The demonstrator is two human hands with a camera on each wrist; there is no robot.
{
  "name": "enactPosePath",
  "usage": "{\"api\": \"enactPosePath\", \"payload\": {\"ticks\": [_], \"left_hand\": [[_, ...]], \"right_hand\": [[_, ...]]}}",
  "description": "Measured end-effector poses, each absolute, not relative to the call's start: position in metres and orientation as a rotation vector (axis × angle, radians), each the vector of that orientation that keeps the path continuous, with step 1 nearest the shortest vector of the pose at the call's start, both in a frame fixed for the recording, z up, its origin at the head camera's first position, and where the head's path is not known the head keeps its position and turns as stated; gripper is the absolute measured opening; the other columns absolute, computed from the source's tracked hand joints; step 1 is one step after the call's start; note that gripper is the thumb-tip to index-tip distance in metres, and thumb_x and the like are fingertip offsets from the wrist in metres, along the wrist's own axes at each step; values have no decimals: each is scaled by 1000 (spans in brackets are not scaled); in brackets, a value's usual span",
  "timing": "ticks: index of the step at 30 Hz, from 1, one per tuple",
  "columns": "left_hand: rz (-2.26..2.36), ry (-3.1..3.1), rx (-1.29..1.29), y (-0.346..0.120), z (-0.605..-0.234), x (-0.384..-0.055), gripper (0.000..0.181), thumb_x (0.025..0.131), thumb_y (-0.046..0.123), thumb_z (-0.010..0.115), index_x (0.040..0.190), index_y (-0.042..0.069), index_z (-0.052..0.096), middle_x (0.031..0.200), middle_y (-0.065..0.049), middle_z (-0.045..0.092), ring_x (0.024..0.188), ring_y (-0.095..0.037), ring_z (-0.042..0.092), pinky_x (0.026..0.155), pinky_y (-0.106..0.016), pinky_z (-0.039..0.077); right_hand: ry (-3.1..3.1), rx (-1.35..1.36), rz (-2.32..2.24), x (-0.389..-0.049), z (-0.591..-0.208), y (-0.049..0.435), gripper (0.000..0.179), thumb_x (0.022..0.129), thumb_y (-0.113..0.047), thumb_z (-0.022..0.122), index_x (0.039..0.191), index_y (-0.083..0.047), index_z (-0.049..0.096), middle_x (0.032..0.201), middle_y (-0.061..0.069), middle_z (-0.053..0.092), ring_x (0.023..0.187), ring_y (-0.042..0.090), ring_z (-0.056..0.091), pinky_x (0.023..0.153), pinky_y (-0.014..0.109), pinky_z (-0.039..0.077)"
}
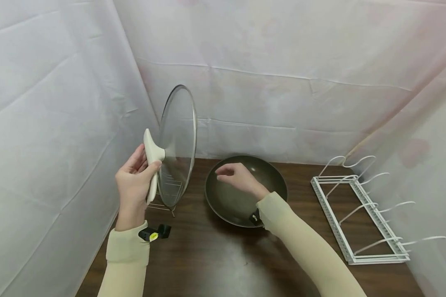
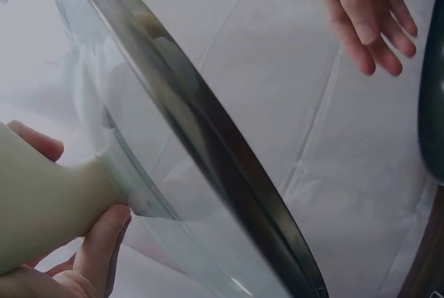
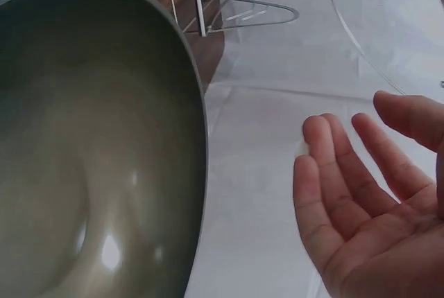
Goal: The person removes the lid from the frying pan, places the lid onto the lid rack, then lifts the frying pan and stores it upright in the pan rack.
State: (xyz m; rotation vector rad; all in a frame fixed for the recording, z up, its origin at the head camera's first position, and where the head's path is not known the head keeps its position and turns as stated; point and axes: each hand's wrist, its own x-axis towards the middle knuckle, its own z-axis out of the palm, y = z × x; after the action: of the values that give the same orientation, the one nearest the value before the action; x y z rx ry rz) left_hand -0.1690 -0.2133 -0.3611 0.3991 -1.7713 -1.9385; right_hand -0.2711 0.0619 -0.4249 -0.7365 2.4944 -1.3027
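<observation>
My left hand (image 1: 135, 177) grips the cream handle (image 1: 153, 154) of a glass pan lid (image 1: 178, 144), which is raised on edge, nearly upright, at the left. In the left wrist view the thumb and fingers close round the handle's stem, and the lid's metal rim (image 2: 208, 132) runs diagonally across. Over the dark frying pan (image 1: 245, 206) hovers my right hand (image 1: 238, 176), fingers loosely bent and holding nothing. The right wrist view shows that hand (image 3: 374, 208) with its palm turned up and the pan's inside (image 3: 104, 138) beside it.
A white metal rack (image 1: 332, 218) with curved wire dividers lies at the right of the brown wooden table (image 1: 215, 264). Behind the lid stands a small wire rack (image 1: 163, 206). Pale cloth (image 1: 245, 103) hangs at the back and both sides.
</observation>
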Motion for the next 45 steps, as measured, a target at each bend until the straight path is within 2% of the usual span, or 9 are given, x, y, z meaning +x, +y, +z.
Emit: {"api": "enactPosePath", "payload": {"ticks": [6,13,18,24,30,35,38,42,45], "left_hand": [[-1938,-1703,407,-221,-358,-165,66,84,-5,78,144,15,61,145,-18,62,119,-12,67,90,-11,56],[-1951,-1643,448,-223,-357,-160,65,82,-8,78,143,13,62,145,-20,61,116,-11,67,91,-11,56],[-1963,-1627,477,-225,-357,-157,66,82,-7,79,143,14,62,146,-17,61,118,-12,66,91,-11,56],[-1966,-1578,499,-226,-358,-156,65,82,-9,78,141,14,64,145,-17,62,116,-11,66,90,-11,56],[-1976,-1582,528,-225,-358,-155,66,82,-8,79,142,15,63,146,-16,61,119,-13,66,91,-12,56],[-1982,-1593,536,-224,-361,-152,66,84,-7,77,143,16,62,148,-15,60,125,-16,63,91,-12,56],[-1966,-1593,528,-226,-361,-149,66,84,-7,77,144,15,61,148,-16,59,126,-16,63,91,-11,56],[-1951,-1598,518,-227,-359,-147,67,84,-8,78,144,13,60,149,-19,58,125,-16,63,91,-11,56],[-1966,-1598,523,-226,-359,-147,68,83,-8,77,145,13,60,150,-19,57,125,-16,63,91,-11,55]], "right_hand": [[2482,-774,-1324,-280,-427,27,23,97,-23,72,119,-16,76,122,3,76,118,18,67,98,35,55],[2438,-798,-1358,-286,-436,-2,26,96,-23,74,120,-14,75,125,6,75,120,21,66,103,36,54],[2403,-797,-1387,-292,-442,-17,31,96,-23,74,125,-12,71,122,8,74,114,22,68,98,34,56],[2330,-777,-1507,-305,-448,-42,41,96,-22,74,133,-8,66,127,15,72,116,26,69,97,35,58],[2268,-727,-1606,-315,-457,-65,42,99,-21,71,137,-6,63,130,12,71,121,26,68,100,35,58],[2205,-699,-1581,-318,-463,-78,44,99,-26,70,140,-12,61,134,9,69,126,25,65,104,39,56],[2149,-727,-1527,-317,-467,-86,57,96,-30,74,148,-16,55,144,6,63,136,24,58,109,41,53],[2135,-824,-1402,-311,-476,-95,86,91,-31,80,162,-19,34,161,3,47,149,24,44,118,44,44],[2154,-877,-1361,-307,-485,-99,97,86,-31,85,164,-18,29,164,4,43,151,26,42,120,45,42]]}}
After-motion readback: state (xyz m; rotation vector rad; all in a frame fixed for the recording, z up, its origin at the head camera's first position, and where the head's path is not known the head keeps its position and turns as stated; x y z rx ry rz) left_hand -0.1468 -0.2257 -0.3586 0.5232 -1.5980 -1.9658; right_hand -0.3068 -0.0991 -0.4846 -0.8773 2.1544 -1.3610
